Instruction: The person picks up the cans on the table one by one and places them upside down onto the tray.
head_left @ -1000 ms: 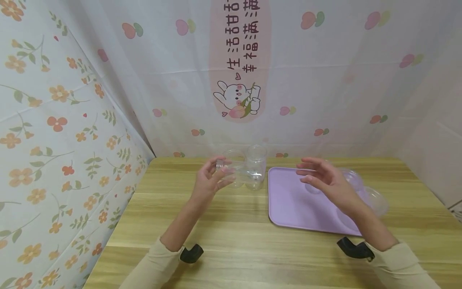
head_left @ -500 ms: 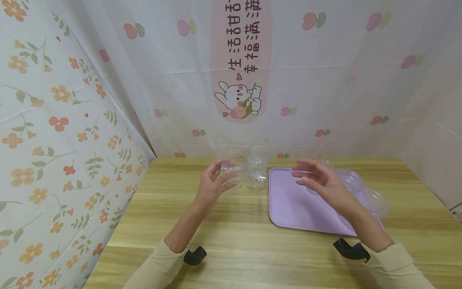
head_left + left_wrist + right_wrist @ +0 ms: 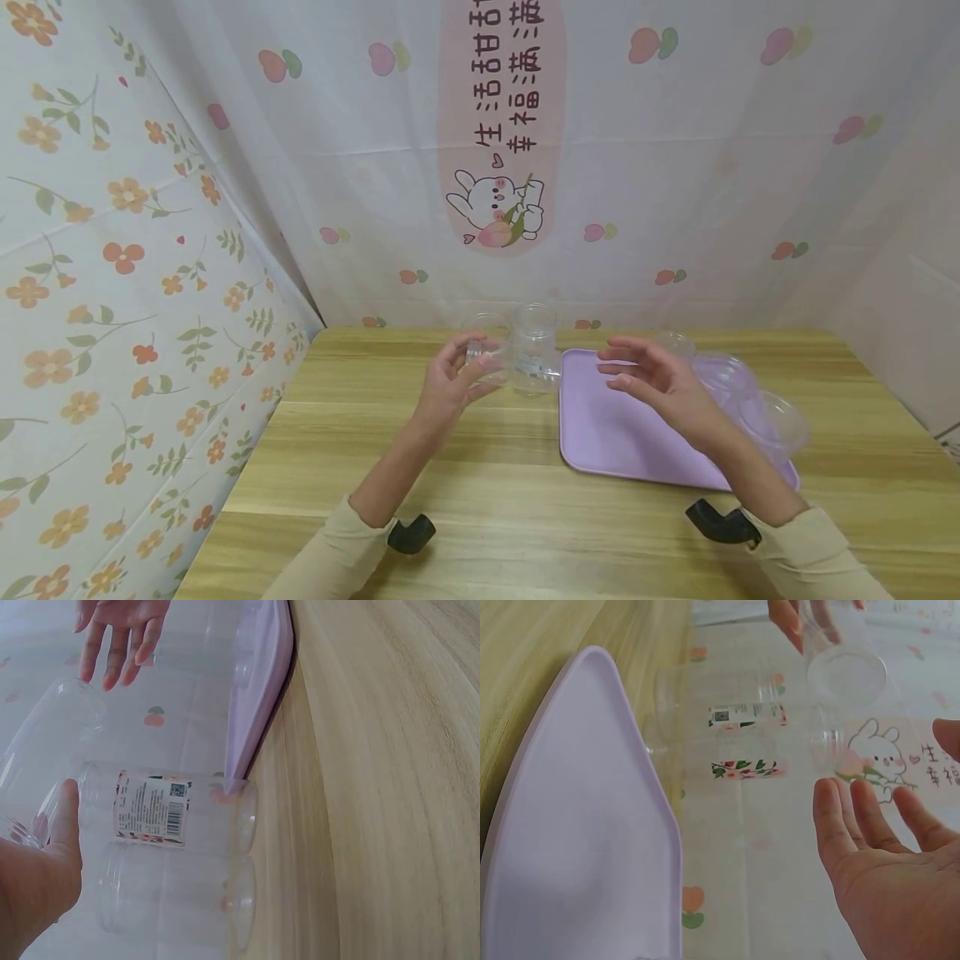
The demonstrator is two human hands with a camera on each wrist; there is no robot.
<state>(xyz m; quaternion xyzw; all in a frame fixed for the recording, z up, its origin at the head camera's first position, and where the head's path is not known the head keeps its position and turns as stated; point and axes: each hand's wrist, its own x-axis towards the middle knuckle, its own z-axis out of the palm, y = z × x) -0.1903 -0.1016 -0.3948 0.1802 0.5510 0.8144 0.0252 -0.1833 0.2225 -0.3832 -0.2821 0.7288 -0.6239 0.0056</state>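
My left hand (image 3: 459,379) grips a clear jar (image 3: 54,731) tipped on its side, its round end toward the right. Behind it, two more clear plastic jars stand upright side by side: one with a printed label (image 3: 152,808) and a plain-looking jar (image 3: 176,896) next to it. The held jar overlaps them in the head view. Held up over the lilac tray (image 3: 622,437), my right hand (image 3: 660,383) has loosely bent, spread fingers and nothing in them. Its palm faces the left hand across a gap.
On the tray's right side sit several clear rounded containers, one near the back (image 3: 675,343) and another at the right edge (image 3: 783,421), partly behind my right forearm. A printed curtain (image 3: 360,167) hangs along the table's back edge. The wooden table (image 3: 510,517) extends toward me.
My left hand has shifted slightly right with the jar, whose far end now reaches close to the tray. My right hand has drifted a little left. The standing jars have stayed put.
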